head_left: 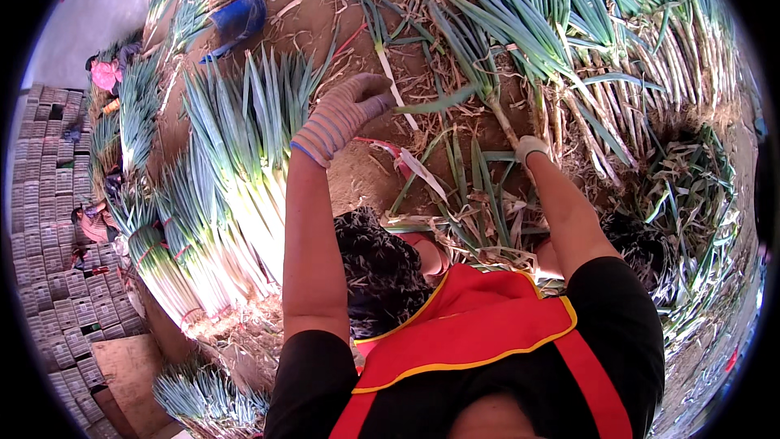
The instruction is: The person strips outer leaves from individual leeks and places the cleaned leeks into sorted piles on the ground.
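Observation:
My left hand (pixel 345 114), in a striped work glove, is raised left of centre with thumb and fingers curled together. A long green leaf (pixel 439 102), smeared by motion, stretches from its fingertips toward the right. My right hand (pixel 532 149), also gloved, is closed around the lower end of a long green onion (pixel 502 120). That onion's leaves point up and away from me. Cleaned green onions (pixel 256 154) with white stems stand bunched to the left of my left arm. Beyond my right hand lies a big heap of untrimmed green onions (pixel 601 41).
Stripped leaves (pixel 691 187) pile up at the right, and more litter the soil between my legs. A blue plastic container (pixel 240 16) lies at the far left. Tied bundles (pixel 162 268) stand near stacked crates (pixel 57 219). Other people (pixel 97 223) are at the left edge.

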Demonstrator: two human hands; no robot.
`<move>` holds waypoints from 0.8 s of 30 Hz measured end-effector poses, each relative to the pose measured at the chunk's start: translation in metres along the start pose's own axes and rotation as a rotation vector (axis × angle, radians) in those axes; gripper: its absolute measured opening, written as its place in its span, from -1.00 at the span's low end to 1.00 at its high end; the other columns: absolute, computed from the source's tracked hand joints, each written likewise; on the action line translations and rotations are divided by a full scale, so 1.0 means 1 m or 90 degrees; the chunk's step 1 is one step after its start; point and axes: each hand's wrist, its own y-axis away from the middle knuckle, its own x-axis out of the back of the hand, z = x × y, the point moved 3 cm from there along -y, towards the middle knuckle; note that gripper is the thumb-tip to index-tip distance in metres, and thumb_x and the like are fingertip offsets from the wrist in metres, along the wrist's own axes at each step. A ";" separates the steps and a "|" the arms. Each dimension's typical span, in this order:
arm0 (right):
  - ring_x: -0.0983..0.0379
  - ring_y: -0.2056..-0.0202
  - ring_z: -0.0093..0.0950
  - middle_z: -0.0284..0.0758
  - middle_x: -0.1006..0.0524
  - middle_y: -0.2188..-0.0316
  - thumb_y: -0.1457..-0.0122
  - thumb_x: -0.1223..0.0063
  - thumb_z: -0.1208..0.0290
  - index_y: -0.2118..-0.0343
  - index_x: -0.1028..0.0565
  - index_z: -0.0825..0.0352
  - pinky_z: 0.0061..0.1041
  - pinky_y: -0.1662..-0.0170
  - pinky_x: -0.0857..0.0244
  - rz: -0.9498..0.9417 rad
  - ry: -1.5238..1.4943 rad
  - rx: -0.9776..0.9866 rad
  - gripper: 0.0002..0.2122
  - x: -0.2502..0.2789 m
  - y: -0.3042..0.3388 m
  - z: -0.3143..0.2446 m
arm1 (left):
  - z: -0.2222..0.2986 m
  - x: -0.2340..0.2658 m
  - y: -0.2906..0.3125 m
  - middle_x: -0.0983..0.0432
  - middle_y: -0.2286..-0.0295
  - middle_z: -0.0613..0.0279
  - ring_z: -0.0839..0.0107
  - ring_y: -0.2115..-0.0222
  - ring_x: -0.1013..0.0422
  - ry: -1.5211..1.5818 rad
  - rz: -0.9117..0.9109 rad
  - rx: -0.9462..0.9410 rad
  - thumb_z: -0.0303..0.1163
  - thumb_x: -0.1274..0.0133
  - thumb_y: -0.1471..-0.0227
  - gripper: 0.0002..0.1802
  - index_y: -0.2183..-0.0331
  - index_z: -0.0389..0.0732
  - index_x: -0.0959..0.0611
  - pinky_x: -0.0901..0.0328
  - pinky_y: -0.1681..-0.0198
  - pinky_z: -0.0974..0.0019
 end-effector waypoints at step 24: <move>-0.32 0.14 -0.50 -0.28 -0.42 0.19 -0.13 -0.15 0.17 0.03 -0.31 0.45 -0.49 0.05 -0.25 0.454 -1.007 0.505 -0.51 0.230 0.361 -0.139 | 0.058 -0.055 0.010 -0.51 0.22 0.14 0.29 0.20 -0.46 0.860 -0.131 -0.122 -0.39 -0.05 -0.12 -0.67 0.06 -0.22 -0.47 -0.41 0.14 0.22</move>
